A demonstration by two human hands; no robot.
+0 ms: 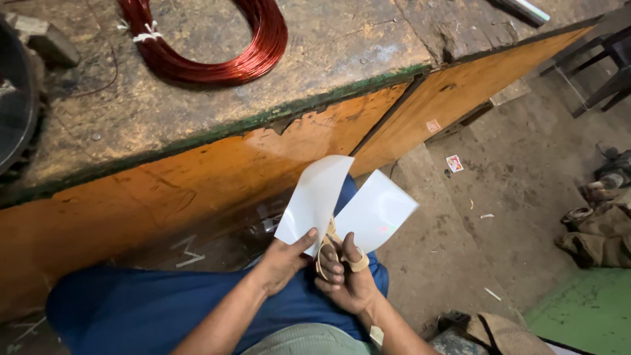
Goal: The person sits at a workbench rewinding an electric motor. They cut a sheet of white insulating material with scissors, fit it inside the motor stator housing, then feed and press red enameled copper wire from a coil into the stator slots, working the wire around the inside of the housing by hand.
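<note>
- The left hand [284, 258] pinches the bottom edge of a white sheet [315, 200], with the thumb on top of it.
- The sheet is split into two flaps that spread apart like a letter V. The left flap stands up tall, and the other flap [376, 212] leans out to the right.
- The right hand [347, 279] is closed around the pale handles of a pair of scissors [330, 248]. Its fingers go through the loops.
- The scissors sit right at the bottom of the V, between the two flaps. The blades are hard to see.
- Both hands are touching each other, just above a lap in blue cloth [164, 306].
- The sheet is in front of the orange side of a big workbench [197, 164].
- On top of the workbench, far up from the sheet, lies a coil of shiny red wire [217, 62].
- To the right of the sheet is a dusty grey floor [519, 171] with small scraps on it.
</note>
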